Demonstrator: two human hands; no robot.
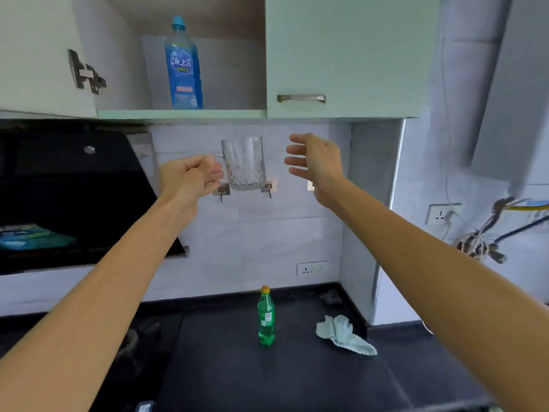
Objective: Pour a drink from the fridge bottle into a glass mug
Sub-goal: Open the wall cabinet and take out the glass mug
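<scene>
An empty cut-glass mug (244, 163) hangs in the air below the open wall cupboard, upright, held by its handle in my left hand (190, 176). My right hand (315, 160) is raised just to the mug's right, fingers spread, a small gap from the glass. Far below on the dark countertop (297, 376) stands a green plastic bottle (266, 317) with an orange cap, upright and capped, touched by neither hand.
A blue bottle (183, 65) stands on the open cupboard's shelf, with the door (38, 55) swung left. A black range hood (74, 197) fills the left. A crumpled pale cloth (341, 336) lies right of the green bottle. Sockets and loose cables sit on the right wall.
</scene>
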